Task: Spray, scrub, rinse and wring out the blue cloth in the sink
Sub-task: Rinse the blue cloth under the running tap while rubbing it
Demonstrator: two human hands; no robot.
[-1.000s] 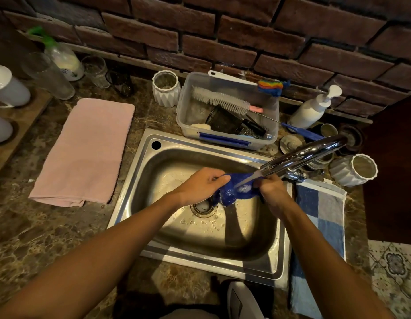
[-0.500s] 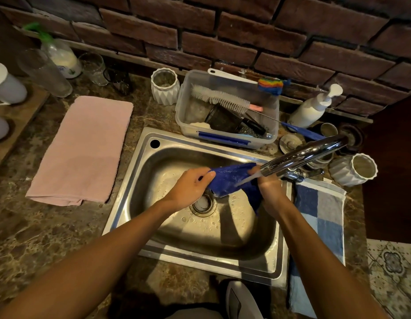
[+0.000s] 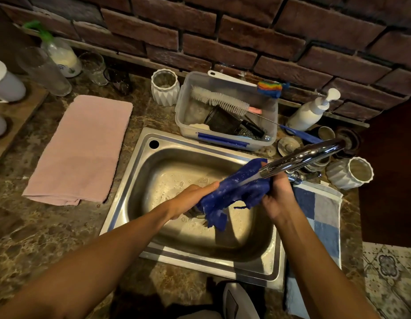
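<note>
The wet blue cloth (image 3: 232,192) hangs over the steel sink (image 3: 135,192), spread between both hands, with one corner drooping toward the drain. My left hand (image 3: 190,199) grips its left edge. My right hand (image 3: 277,196) holds its right side just under the chrome faucet (image 3: 301,157). A thin stream of water runs from the spout onto the cloth. A spray bottle (image 3: 59,54) with a green trigger stands at the back left of the counter.
A pink towel (image 3: 82,148) lies left of the sink, a blue checked towel (image 3: 324,217) right of it. Behind the sink sit a clear tub of brushes (image 3: 193,113), a white pump bottle (image 3: 310,111), ribbed white cups (image 3: 164,88) and glasses (image 3: 45,72).
The cloth was bunched tight between both hands a second ago. It has since been opened out and lifted under the running water, with its lower corner now hanging down.
</note>
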